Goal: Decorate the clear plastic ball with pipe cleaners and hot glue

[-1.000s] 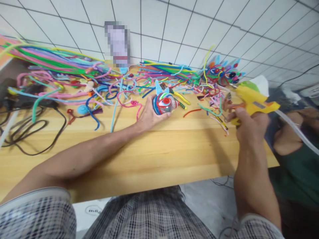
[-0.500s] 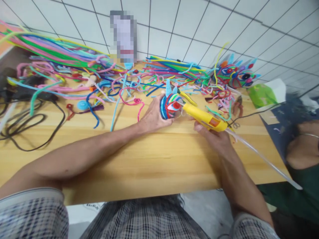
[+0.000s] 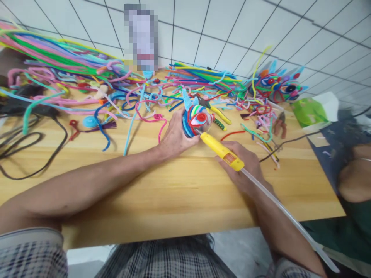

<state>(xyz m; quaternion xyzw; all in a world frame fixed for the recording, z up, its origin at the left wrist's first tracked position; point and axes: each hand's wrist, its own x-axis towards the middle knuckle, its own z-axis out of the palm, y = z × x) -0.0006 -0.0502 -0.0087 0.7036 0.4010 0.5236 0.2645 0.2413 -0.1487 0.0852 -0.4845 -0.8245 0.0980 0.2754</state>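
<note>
My left hand (image 3: 175, 136) is wrapped round a small animal-like head (image 3: 191, 125) made of coloured pipe cleaners, with blue horns, a red-centred eye and a clear rounded part at its right side. In my right hand (image 3: 245, 166) is a yellow hot glue gun (image 3: 222, 151), its nozzle at the lower front edge of the head. Whether the tip touches cannot be made out. A long clear glue stick (image 3: 290, 218) sticks out of the gun's back end. Just behind the head lie yellow-handled pliers (image 3: 222, 116).
Pipe cleaners (image 3: 66, 61) heap along the back of the wooden table (image 3: 162, 197). Two finished-looking heads (image 3: 278, 85) stand at the back right, near a green packet (image 3: 311, 110). Red-handled pliers (image 3: 280, 127) lie nearby. A black cable (image 3: 37, 177) coils at left. Another person's arm (image 3: 355, 173) shows at right.
The glue gun has moved left and down, its nozzle going from the head's upper right to its lower front edge. The head has turned slightly in my left hand.
</note>
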